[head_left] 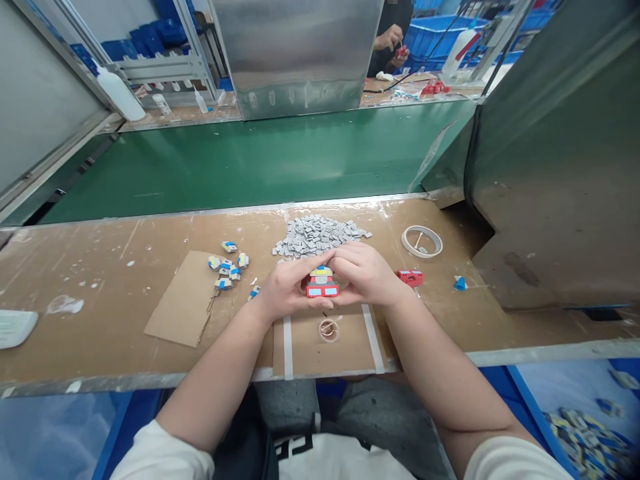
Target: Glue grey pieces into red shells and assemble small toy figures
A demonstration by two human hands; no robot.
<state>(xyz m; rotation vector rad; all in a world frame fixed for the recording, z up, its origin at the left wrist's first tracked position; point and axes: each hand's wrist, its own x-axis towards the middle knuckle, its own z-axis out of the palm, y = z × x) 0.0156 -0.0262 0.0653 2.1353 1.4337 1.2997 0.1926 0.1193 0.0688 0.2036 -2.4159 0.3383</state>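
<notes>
Between my two hands is a small red toy vehicle [323, 291] with light blue windows, a grey middle and a yellow and blue top. My left hand [291, 285] closes on its left side, and my right hand [364, 272] grips its right side. The fingertips of both hands meet over its top. Behind my hands lies a heap of small grey plastic pieces [320, 233]. Just right of my right hand sits a red toy part [411, 277]. Below the toy, a small round dish [329, 330] with a thin stick in it rests on taped cardboard [305, 347].
Several blue, yellow and grey parts [226, 268] lie beside a cardboard sheet [183, 300]. A white tape ring [422, 241] and a blue piece [461, 283] are at right. Beyond the table runs a green conveyor belt [270, 160]. A co-worker's hands [393, 43] hold something red.
</notes>
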